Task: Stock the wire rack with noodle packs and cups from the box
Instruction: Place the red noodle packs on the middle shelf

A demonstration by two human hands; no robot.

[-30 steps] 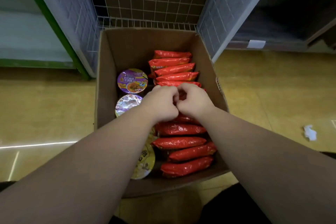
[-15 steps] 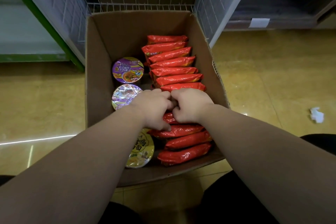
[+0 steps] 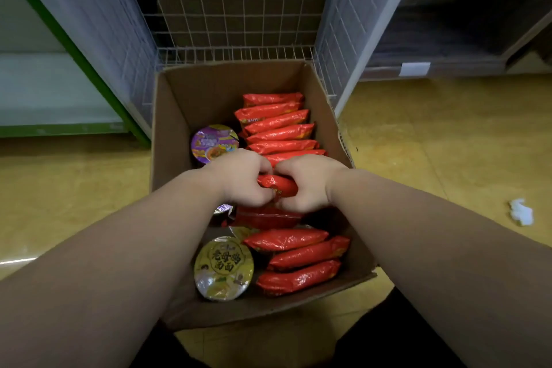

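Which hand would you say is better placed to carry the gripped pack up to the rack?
Neither clearly: left hand and right hand both grip the pack, and the rack stands straight ahead.

Your hands close around a glossy red noodle pack (image 3: 277, 185) with a fleck of yellow print near its lower edge. The row of packs (image 3: 279, 131) beyond it shows the same shiny red, one with a yellow-green strip of lettering, and the three packs (image 3: 298, 260) nearer you match. You see a purple cup lid (image 3: 213, 142) printed with an orange noodle picture, and a yellow cup lid (image 3: 223, 267) with dark brown characters on a gold roundel and a silver rim. The box (image 3: 176, 140) is plain brown cardboard. The wire rack (image 3: 239, 24) is a white grid. The floor (image 3: 448, 140) is mottled yellow, with a white scrap (image 3: 521, 212) on it. A green strip (image 3: 74, 48) edges the pale shelf on your left.
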